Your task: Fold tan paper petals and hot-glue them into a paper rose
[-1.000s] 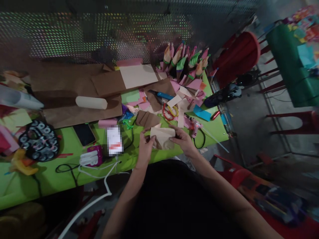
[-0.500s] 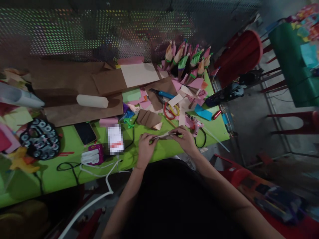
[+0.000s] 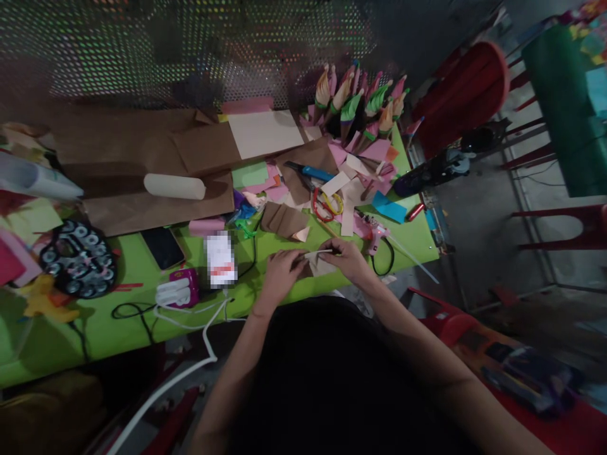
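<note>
Presently | both hands (image 3: 351,262) pinch pale paper (image 3: 321,264) | brown pieces (image 3: 283,221) just beyond

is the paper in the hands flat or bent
Bent, it seems: the paper between left hand and right hand shows an upper strip angled against its lower part. Whether creased, cannot tell.

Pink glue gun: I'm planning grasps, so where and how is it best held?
Probably by the grip of the glue gun, coming from the near side: the grip juts that way, clear of the front end pointing away leftward and the long stick jutting rightward. The right hand is nearest, but it pinches paper.
</note>
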`<move>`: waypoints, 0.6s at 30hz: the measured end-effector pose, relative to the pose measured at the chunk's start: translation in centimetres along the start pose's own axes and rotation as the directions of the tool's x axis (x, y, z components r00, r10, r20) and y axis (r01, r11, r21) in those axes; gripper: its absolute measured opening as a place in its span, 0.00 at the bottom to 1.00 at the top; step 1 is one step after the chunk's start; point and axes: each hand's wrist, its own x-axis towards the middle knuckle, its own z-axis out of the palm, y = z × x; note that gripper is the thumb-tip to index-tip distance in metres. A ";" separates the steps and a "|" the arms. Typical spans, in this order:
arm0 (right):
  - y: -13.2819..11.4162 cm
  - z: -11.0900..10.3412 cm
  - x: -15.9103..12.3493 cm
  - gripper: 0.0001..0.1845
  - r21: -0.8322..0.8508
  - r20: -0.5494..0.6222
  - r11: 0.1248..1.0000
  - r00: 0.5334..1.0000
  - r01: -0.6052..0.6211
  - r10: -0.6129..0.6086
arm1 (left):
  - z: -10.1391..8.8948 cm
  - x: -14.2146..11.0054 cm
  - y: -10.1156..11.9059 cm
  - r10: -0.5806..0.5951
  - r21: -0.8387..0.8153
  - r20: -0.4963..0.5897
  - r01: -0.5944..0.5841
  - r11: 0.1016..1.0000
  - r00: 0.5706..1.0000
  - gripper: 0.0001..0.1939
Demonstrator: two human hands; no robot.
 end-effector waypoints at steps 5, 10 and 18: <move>-1.1 0.5 -0.2 0.16 -0.277 0.104 0.908 0.950 0.313 -0.296 | 0.2 0.0 0.3 0.014 0.127 0.057 -0.021 0.992 0.998 0.08; -0.6 1.5 -0.4 0.06 -0.507 0.212 0.802 0.947 0.316 -0.239 | 0.8 -0.3 0.2 0.065 0.212 0.055 -0.076 0.974 0.996 0.10; -0.3 3.1 -0.4 0.09 -0.463 0.060 0.861 0.977 0.208 -0.204 | 2.3 -0.7 0.5 0.131 0.161 -0.152 -0.107 0.981 0.980 0.10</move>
